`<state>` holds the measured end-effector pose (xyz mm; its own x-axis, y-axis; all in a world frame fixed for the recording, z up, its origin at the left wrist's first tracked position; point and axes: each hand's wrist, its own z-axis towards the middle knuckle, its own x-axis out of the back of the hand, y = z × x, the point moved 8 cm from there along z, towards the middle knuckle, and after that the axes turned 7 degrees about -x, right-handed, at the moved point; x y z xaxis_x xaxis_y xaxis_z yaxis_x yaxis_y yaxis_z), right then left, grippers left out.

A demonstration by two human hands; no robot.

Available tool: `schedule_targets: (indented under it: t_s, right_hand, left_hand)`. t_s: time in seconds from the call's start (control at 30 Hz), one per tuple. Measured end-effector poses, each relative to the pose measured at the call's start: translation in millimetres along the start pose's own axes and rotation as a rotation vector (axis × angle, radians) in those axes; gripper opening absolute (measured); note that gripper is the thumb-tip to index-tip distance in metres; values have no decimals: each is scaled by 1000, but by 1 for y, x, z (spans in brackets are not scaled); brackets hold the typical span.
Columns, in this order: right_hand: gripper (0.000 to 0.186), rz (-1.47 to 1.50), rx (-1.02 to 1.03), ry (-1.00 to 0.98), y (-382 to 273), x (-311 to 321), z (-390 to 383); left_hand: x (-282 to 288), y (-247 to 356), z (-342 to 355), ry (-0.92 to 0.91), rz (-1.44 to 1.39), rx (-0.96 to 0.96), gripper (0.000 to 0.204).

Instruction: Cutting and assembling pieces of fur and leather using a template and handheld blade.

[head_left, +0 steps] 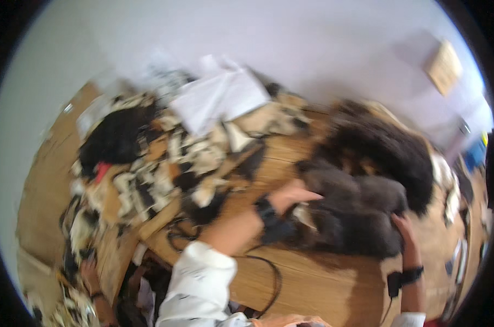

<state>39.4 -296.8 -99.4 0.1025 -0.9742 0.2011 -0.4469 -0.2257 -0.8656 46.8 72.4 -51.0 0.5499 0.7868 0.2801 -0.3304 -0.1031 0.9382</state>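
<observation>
Our left hand (291, 197) and right hand (407, 231) touch opposite edges of a dark-brown, panelled fur piece (361, 210) on the tan wooden table (317, 280), beside a shaggy, blackish-brown fur heap (383, 143). Through the blur, we cannot tell whether either hand's fingers grip it.

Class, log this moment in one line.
left hand: at dark-brown fur, left side; right hand: at its right edge; around: fur scraps, white sheet
</observation>
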Motion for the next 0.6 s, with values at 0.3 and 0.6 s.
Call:
schedule_targets:
  t_s: [0.3,0.6]
  right_hand:
    - [57,-152,541,-67,-77,-111,19]
    - [55,-136,1098,-66,-353,-365,-84]
  left_hand:
    - [63,57,-66,299,154,414,51]
    - [264,253,-273,1078,500,203,31]
